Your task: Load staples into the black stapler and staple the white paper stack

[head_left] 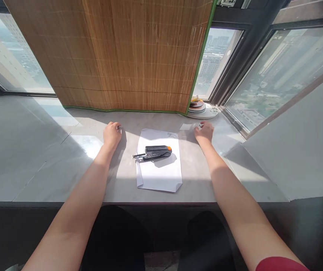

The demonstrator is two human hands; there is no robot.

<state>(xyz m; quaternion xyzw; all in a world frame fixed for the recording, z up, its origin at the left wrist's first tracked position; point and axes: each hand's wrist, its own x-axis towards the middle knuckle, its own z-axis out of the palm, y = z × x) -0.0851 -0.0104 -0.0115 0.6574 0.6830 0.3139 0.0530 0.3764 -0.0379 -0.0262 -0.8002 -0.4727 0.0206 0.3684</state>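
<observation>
A black stapler (158, 152) with an orange end lies on white paper sheets (161, 175), its narrow end reaching past their left edge. The sheets have curled lower corners and small printing at the top right. To the left of the paper, my left hand (112, 134) rests closed on the sill, with a small shiny spot at its fingers. My right hand (204, 131) is also closed, to the right of the paper, with another shiny spot at the fingertips. What either hand holds, if anything, is too small to name. Neither hand touches the stapler or paper.
A bamboo blind (133, 56) with green edging hangs behind the grey sill (51, 158). Stacked plates or discs (197, 107) stand at the back right by the window frame. A small pale rectangle (187, 127) is beside my right hand. The sill's front edge runs below the paper.
</observation>
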